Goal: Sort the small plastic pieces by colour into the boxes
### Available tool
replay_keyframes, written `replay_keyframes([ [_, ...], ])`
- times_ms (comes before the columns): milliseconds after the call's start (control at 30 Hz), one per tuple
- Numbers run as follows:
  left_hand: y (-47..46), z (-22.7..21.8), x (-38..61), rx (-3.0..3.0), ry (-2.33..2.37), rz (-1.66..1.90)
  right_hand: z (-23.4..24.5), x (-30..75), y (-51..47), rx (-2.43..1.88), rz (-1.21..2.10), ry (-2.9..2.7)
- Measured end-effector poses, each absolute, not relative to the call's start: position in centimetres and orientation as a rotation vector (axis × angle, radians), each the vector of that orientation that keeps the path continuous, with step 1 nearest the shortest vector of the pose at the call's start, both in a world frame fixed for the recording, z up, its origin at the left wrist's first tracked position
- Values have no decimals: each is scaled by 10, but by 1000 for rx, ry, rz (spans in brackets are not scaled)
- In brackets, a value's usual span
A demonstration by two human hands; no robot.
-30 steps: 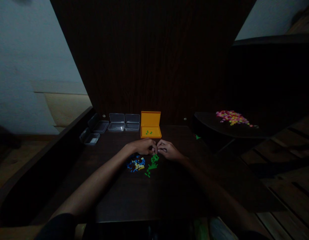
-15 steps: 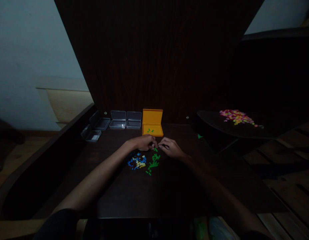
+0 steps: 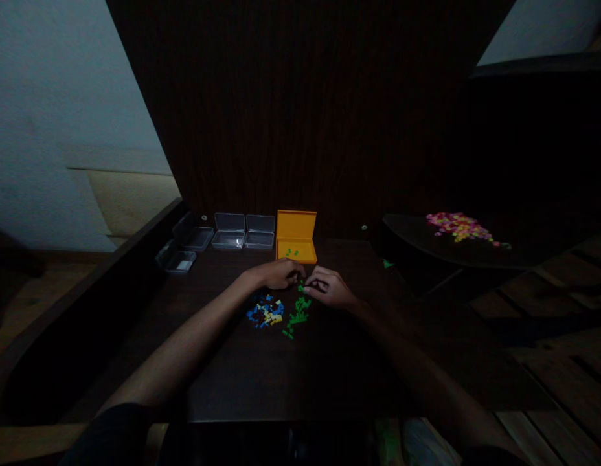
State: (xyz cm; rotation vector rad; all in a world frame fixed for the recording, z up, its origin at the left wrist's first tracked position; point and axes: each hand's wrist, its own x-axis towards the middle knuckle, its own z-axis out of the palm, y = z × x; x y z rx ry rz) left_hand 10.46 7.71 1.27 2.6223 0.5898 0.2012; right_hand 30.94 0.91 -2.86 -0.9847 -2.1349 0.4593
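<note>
My left hand (image 3: 283, 274) is curled, its fingertips bent together just in front of an orange box; what they hold is too small and dark to make out. Close beside it, my right hand (image 3: 330, 287) has thumb and fingers drawn in around a small green block (image 3: 301, 285) between the two hands. Below the hands lies a loose pile of green blocks (image 3: 299, 312). To its left is a mixed pile of blue, yellow and dark blocks (image 3: 265, 312). The open orange box (image 3: 296, 224) holds several small green pieces (image 3: 289, 252).
Clear plastic boxes with raised lids, among them one box (image 3: 228, 240), stand along the back left of the dark table (image 3: 261, 382). A heap of pink and yellow pieces (image 3: 460, 228) lies on a side shelf at right. A tall dark panel (image 3: 300, 116) rises behind.
My right thumb has come down and left toward the green block. That block now shows higher, between the fingertips of both hands. The piles look the same, and the view has shifted slightly.
</note>
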Motion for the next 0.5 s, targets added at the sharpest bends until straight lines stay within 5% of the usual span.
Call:
replay_keyframes([
  [500, 78, 16, 101, 2597, 626, 159, -35, 310, 14, -972, 275, -2186],
])
